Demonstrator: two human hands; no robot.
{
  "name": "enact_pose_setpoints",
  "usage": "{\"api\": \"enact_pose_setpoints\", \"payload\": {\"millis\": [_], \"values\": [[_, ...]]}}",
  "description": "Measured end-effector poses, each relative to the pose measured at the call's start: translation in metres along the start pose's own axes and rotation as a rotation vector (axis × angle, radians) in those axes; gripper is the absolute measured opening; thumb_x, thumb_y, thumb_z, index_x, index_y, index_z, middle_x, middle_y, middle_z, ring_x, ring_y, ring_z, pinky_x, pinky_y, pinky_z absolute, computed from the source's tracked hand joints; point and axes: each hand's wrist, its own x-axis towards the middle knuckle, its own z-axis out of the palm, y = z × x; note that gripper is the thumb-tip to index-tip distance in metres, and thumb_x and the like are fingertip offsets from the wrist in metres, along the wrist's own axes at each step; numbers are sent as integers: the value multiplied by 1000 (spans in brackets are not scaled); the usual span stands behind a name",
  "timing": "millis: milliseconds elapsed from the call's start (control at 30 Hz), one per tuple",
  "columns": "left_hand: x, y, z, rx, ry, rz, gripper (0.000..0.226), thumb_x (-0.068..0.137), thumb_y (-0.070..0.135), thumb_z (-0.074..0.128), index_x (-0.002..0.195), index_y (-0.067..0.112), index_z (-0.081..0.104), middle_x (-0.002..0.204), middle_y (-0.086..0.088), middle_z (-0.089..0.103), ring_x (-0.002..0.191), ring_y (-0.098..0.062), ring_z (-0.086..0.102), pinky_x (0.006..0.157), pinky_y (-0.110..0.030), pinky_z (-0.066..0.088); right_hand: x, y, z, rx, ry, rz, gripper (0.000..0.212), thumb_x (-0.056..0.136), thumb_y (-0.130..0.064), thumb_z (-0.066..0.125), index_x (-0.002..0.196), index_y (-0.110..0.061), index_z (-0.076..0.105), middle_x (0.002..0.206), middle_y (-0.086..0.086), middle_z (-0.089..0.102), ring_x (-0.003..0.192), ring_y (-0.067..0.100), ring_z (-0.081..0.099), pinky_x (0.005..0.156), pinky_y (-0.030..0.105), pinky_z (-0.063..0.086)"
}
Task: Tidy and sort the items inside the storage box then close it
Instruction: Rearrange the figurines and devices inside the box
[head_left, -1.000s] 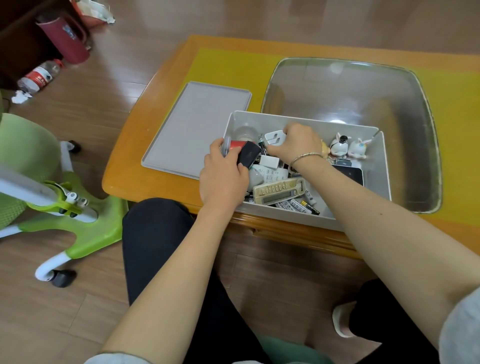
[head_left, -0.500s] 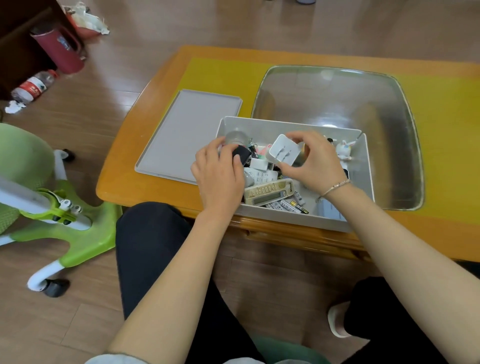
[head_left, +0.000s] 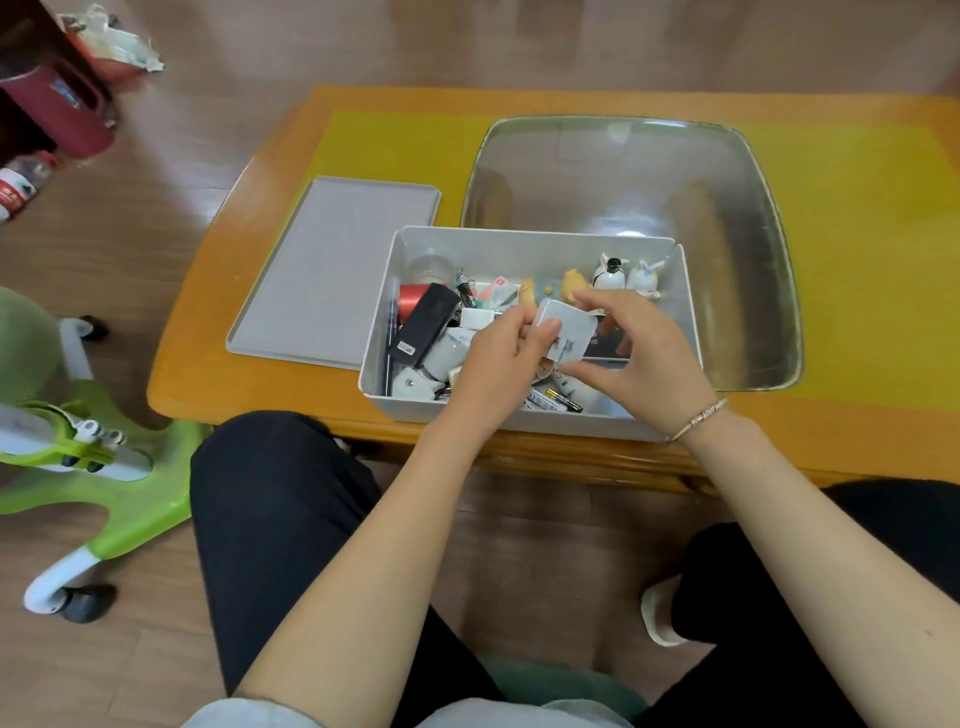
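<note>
Left hand (head_left: 498, 358) has joined right hand (head_left: 639, 353) on the white charger (head_left: 566, 335), both grips pinching it above the storage box (head_left: 519, 244).

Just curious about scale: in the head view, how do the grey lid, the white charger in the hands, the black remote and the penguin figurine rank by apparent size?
1. Grey lid
2. Black remote
3. White charger, though held nearer the camera
4. Penguin figurine

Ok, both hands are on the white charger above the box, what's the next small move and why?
Probably set the white charger down beside the other white plug in the storage box: both the left hand and right hand pinch it, and the lid lies off.
</note>
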Motion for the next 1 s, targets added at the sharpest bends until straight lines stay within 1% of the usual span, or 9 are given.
{"api": "enact_pose_setpoints", "payload": {"millis": [67,167,300,400,567,667,800,933,1000], "values": [[1,-2,-2,6,4,15,10,100,30,48,100,25,56,80,16,57,73,6,56,63,-12,45,-5,3,-1,118,23,76,51,81,-19,71,127,-17,52,111,1,59,86,10,55,74,17,49],[2,-2,-5,-35,-36,5,12,99,26,50,110,26,55,93,16,59,89,-12,61,78,-34,55,-9,7,1,329,45,219,36,92,-13,55,128,-21,52,110,0,63,87,17,61,77,29,53],[0,2,-3,-38,-93,41,16,97,24,55,112,26,58,96,8,62,87,-21,60,79,-40,54,-10,10,8,417,11,252,30,95,-18,51,125,-23,54,103,3,65,79,8,65,67,19,52],[1,2,1,-5,-94,60,23,94,23,59,118,23,60,104,-3,64,88,-28,59,81,-43,52,-10,12,10,459,11,266,28,94,-20,54,122,-24,56,94,0,67,72,11,66,64,21,55],[1,1,2,-21,-63,100,31,92,24,63,122,28,61,106,0,64,87,-17,58,76,-26,53,-11,14,10,524,6,296,23,95,-19,51,118,-18,56,94,1,68,75,16,69,69,32,58],[0,2,3,-43,-106,82,46,80,35,74,117,49,52,99,20,60,79,2,58,70,-15,53,-10,13,10,573,45,317,25,95,-12,51,119,-9,54,99,-4,66,83,4,68,69,19,56],[2,2,14,47,-99,73,73,82,37,73,143,26,34,98,30,50,86,19,52,67,-4,46,-10,10,12,626,54,355,21,96,-8,48,116,-12,50,104,-2,65,93,1,64,76,16,54],[2,-2,17,81,-52,115,52,93,29,61,139,23,38,95,26,53,83,19,53,65,-2,41,-9,11,13,651,34,374,17,96,-11,49,113,-11,52,107,5,67,95,7,66,81,23,55],[1,-2,17,101,-32,138,45,96,29,55,138,23,39,105,20,57,90,14,52,70,-4,40,-8,13,13,660,4,388,17,95,-14,52,112,-12,51,108,5,68,96,11,67,80,27,56]]}}
